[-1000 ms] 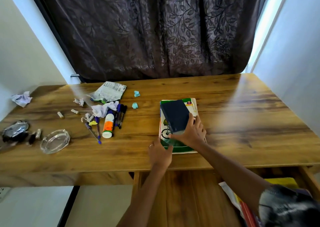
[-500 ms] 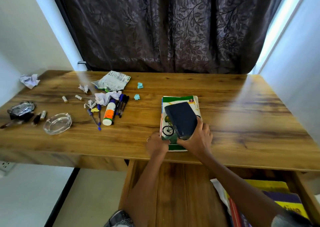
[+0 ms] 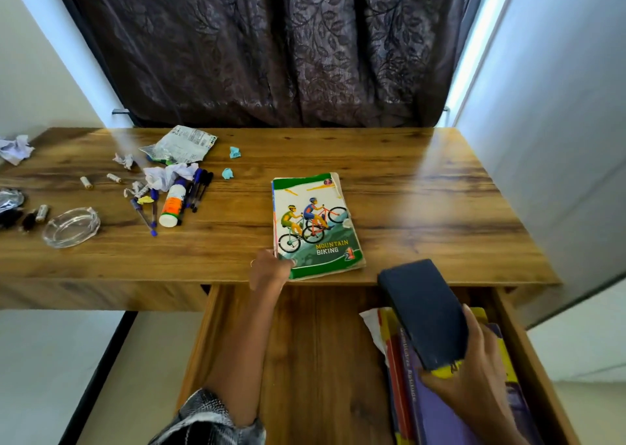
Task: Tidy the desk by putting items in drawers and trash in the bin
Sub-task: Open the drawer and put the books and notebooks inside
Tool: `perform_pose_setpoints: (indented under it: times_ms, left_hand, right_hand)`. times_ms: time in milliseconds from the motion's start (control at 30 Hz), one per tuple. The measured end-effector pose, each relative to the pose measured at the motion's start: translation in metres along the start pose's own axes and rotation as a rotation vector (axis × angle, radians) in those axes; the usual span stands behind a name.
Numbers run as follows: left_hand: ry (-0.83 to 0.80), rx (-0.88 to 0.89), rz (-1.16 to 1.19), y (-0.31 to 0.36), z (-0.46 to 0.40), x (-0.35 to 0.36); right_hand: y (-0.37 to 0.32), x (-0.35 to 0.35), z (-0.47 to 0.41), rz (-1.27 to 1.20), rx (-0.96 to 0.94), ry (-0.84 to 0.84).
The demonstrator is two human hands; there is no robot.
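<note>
table (image 3: 406, 190): wood-grain top, smooth, slight sheen with light streaks
drawer (image 3: 315, 343): same wood grain, matt inside
dark book (image 3: 423, 312): navy cover, matt, faintly textured
cycling book (image 3: 315, 224): paper cover, printed, semi-gloss, worn edges
ashtray (image 3: 71, 227): clear glass, glossy, at 9 o'clock on table
wrapper (image 3: 183, 146): crinkled plastic film, shiny
crumpled paper (image 3: 169, 176): white, creased, matt
glue bottle (image 3: 173, 205): smooth plastic
pens (image 3: 200, 187): plastic barrels
curtain (image 3: 271, 48): dark cloth, embossed leaf pattern, soft sheen, at 12 o'clock
</note>
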State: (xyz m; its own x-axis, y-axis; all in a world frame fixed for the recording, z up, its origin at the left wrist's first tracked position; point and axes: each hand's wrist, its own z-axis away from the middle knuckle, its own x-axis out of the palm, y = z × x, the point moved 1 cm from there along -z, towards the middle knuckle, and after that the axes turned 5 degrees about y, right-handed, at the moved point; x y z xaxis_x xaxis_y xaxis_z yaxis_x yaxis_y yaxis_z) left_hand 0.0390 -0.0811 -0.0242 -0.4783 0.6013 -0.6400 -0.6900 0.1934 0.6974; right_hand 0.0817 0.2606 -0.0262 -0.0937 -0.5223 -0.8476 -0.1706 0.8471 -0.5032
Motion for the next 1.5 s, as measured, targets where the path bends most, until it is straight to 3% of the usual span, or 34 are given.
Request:
perform_pose_setpoints:
  times_ms: [167,300,400,567,700,800,967,1100,1167,1300,1500]
  left_hand:
    - [0.02,-0.028,0.038,0.002,0.007,0.004]
    - [0.014,-0.035,0.067,0.001,0.01,0.006]
    - [0.005,-0.026,0.101,0.002,0.016,0.005]
    - [-0.06,-0.059,0.219,-0.002,0.033,0.006]
    - [-0.102,-0.055,0.261,-0.007,0.057,0.002]
    - [-0.179,-0.065,0.272,-0.018,0.081,-0.005]
    - [-0.489,-0.205,0.213,-0.05,0.113,-0.016]
    - [-0.67,-0.249,0.169,-0.057,0.125,-0.017]
    - [-0.651,-0.252,0.258,-0.056,0.123,-0.012]
    - [-0.446,-0.202,0.557,-0.051,0.118,-0.001]
    - [-0.355,0.032,0.548,-0.055,0.122,-0.013]
  right_hand:
    - [0.052,-0.008,0.054,0.192,0.166,-0.218]
    - [0.044,-0.014,0.05,0.48,0.137,-0.374]
    - [0.024,-0.018,0.029,0.467,0.109,-0.395]
    - [-0.024,-0.003,-0.002,0.243,-0.05,-0.298]
    - [-0.055,0.013,-0.022,0.066,-0.066,-0.274]
    - [-0.066,0.021,-0.031,-0.056,0.02,-0.27]
    - [-0.062,0.032,-0.041,-0.335,0.33,-0.462]
    - [-0.062,0.038,-0.048,-0.49,0.387,-0.542]
    - [-0.063,0.035,-0.051,-0.464,0.377,-0.545]
    - [-0.061,0.03,-0.047,-0.528,0.354,-0.574]
    - [-0.064,0.029,-0.027,-0.694,0.294,-0.472]
